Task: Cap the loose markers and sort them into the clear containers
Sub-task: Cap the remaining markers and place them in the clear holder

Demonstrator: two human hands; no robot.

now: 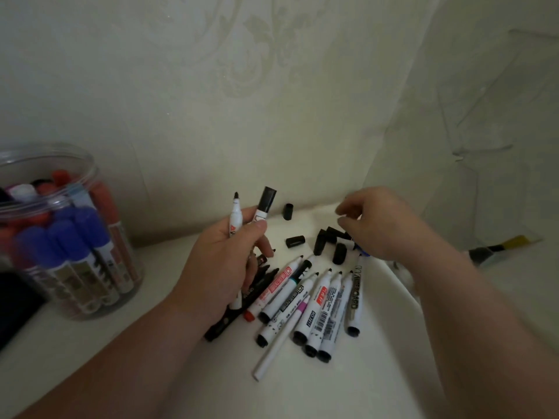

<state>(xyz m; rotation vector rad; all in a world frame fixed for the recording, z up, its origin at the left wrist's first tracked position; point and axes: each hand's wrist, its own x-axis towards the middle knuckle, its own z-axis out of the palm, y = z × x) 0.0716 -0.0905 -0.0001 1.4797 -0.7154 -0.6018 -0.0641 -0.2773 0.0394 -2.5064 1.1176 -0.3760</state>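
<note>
1. The loose markers (325, 294) are lying in a fanned heap in the middle of the counter (378, 373). Most are pointing their bare tips toward the back edge.
2. The loose caps (339, 253), black ones, are sitting scattered just behind the heap, near the back edge where the counter is meeting the wall (211, 116).
3. The left hand (223, 261) is gripping two markers (260, 214) upright in a closed fist over the heap's left side. One is showing a bare black tip and the other is wearing a black cap.
4. The right hand (384, 225) is hovering over the caps with fingers curled downward and thumb and forefinger drawn close. Blur is hiding whether they are pinching anything.
5. The clear container (69, 237) is standing by the counter's left edge, well apart from the heap, holding capped blue and red markers upright.
6. A blurred yellow-and-black object (502, 247) is lying toward the right edge.
</note>
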